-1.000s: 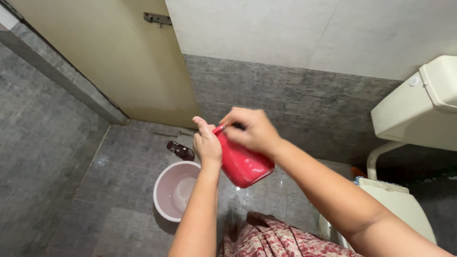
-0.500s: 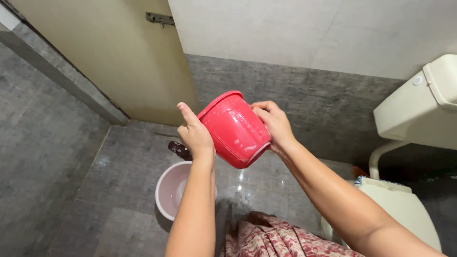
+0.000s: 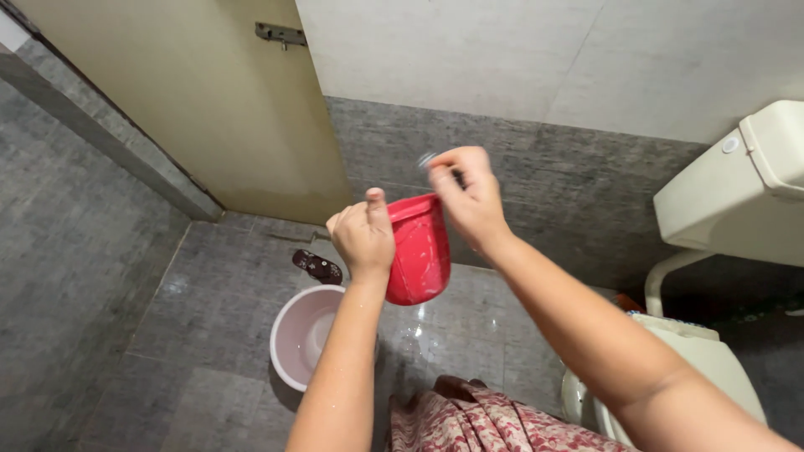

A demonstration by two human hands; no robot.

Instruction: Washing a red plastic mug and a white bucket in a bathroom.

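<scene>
Grey tile floor (image 3: 209,293), pink bucket (image 3: 306,335), L hand (image 3: 362,238) w/ red mug (image 3: 419,247)

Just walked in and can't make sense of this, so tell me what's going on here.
A person stands in a tiled bathroom, holding a red mug up at chest height. The left hand grips its side, and the right hand is at the rim, blurred. Below on the wet floor sits a pale pink bucket, with a dark slipper beyond it. A toilet and its cistern are on the right.
</scene>
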